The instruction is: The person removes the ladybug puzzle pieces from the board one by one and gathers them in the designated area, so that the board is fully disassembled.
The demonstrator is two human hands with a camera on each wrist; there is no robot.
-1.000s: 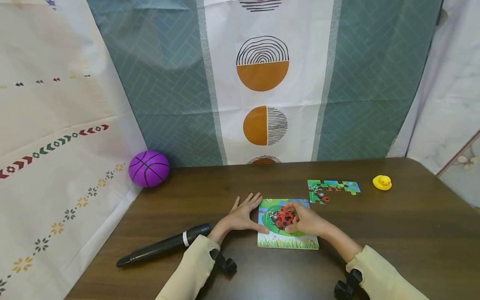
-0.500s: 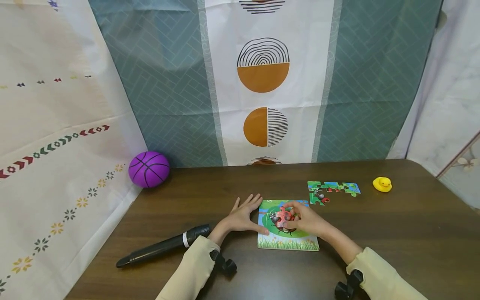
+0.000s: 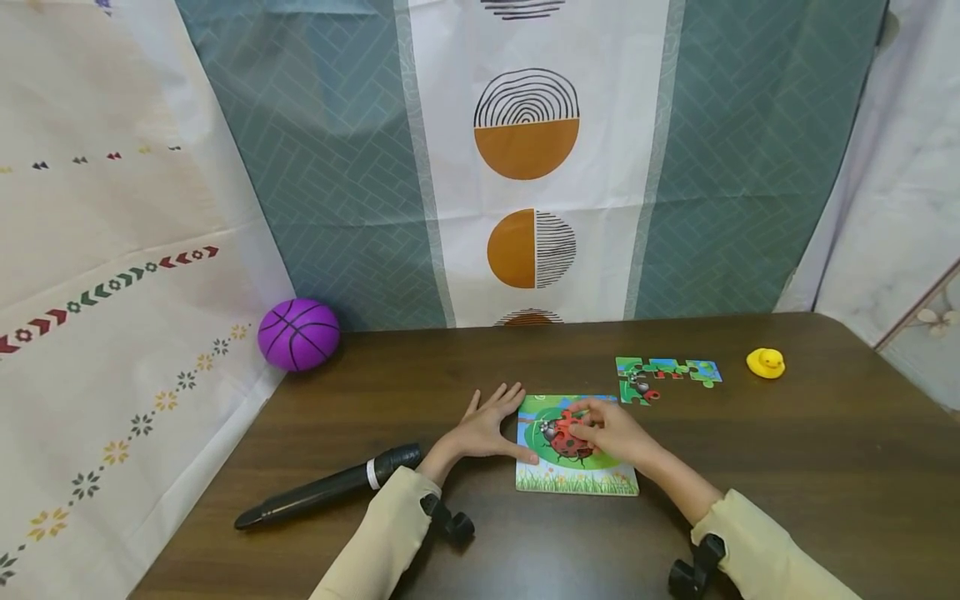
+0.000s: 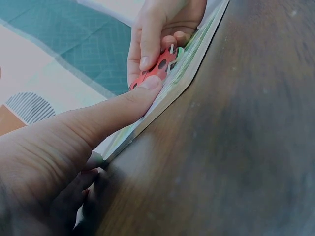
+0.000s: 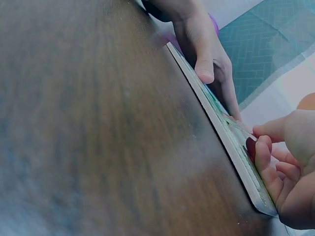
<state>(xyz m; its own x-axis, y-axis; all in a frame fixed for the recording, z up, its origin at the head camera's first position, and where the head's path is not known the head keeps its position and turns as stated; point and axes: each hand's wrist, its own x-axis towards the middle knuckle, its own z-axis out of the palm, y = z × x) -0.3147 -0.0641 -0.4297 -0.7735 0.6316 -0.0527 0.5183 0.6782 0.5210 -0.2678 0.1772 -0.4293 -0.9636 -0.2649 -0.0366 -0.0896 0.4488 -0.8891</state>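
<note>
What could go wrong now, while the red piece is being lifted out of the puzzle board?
The right hand pinches the red ladybug piece only at its edge, so it may slip or bend. The left hand holds the puzzle board with only its thumb at the left edge, so the board may slide on the table.

Red ladybird piece [image 3: 567, 427] on puzzle board [image 3: 573, 481]

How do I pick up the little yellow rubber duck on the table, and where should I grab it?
Probably best from straight above: pinch the small yellow rubber duck across its round body, one finger on each side. It sits upright and alone on the dark wooden table, apart from the loose puzzle pieces, so nothing blocks you. Its head looks too small to grip well.
</note>
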